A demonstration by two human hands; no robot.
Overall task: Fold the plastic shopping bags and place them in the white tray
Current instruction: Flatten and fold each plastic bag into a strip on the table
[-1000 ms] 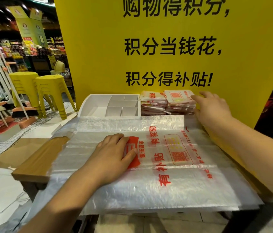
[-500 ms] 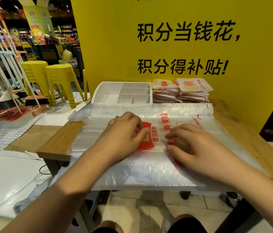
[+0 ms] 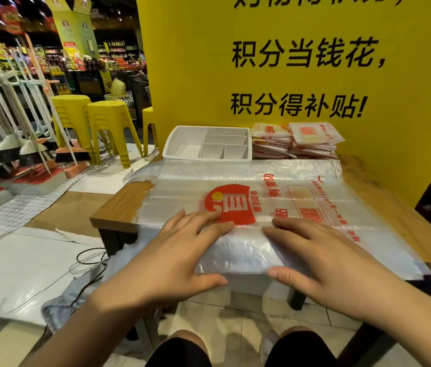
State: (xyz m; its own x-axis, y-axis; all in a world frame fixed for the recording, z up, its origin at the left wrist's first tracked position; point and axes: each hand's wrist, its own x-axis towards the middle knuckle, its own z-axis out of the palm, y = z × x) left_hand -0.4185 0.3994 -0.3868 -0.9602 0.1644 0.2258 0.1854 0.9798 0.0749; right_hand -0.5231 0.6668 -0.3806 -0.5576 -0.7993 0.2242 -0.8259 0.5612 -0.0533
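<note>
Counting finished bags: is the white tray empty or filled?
Empty: the tray shows bare white floors in its visible compartments; folded bags are stacked beside it.

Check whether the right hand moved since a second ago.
Yes. The right hand left the folded bag stacks at the back and now presses the plastic bag near the table's front.

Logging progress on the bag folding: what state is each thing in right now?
plastic bag: spread flat across the table, not folded small.
left hand: fingers straight, pressing the bag's near part.
right hand: fingers straight, pressing beside it.
white tray: upright, visible compartments empty.
folded bags: two stacks right of the tray, not in it.
</note>
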